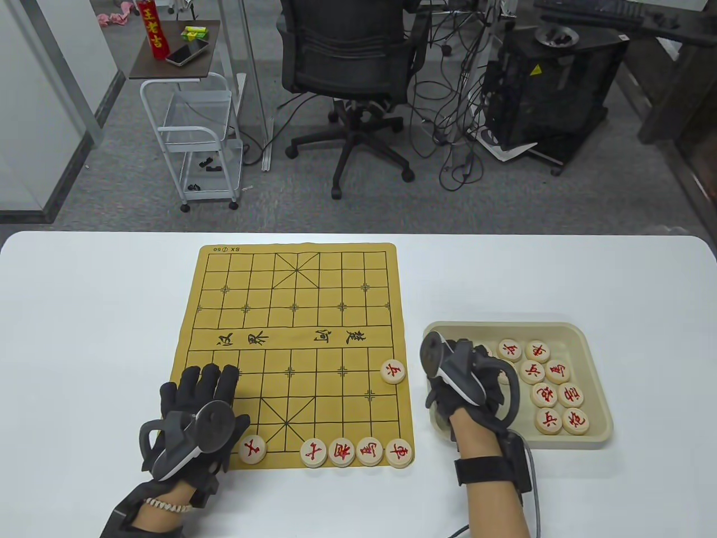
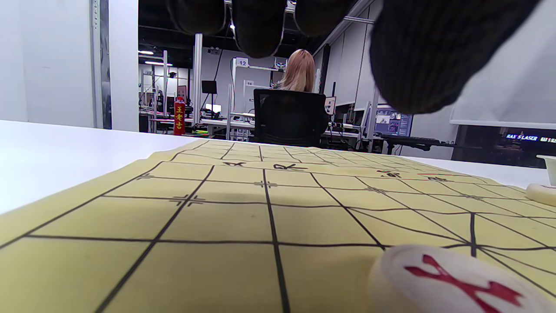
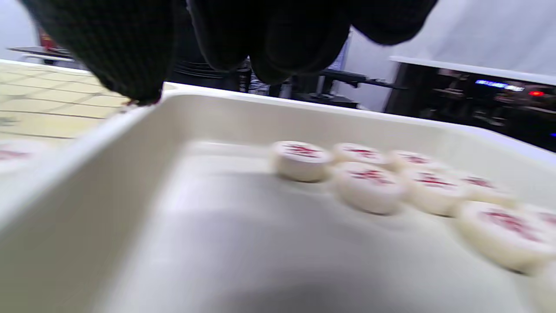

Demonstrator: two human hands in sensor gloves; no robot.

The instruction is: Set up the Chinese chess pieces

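The yellow chess board mat (image 1: 291, 314) lies in the middle of the white table. Several cream pieces with red characters stand on its near row, one at the left (image 1: 252, 449) and others to the right (image 1: 341, 451). One more piece (image 1: 393, 371) stands at the right edge. My left hand (image 1: 215, 392) rests flat on the board's near left corner and holds nothing; the left wrist view shows its fingers (image 2: 417, 56) above the nearest piece (image 2: 451, 282). My right hand (image 1: 476, 386) hovers over the left part of the beige tray (image 1: 594, 358). Its fingers (image 3: 269, 39) show no piece.
Several red pieces (image 1: 552, 386) lie in the tray's right half and also show in the right wrist view (image 3: 369, 187). An office chair (image 1: 353, 67), a small cart (image 1: 196, 140) and cables stand on the floor beyond the table's far edge.
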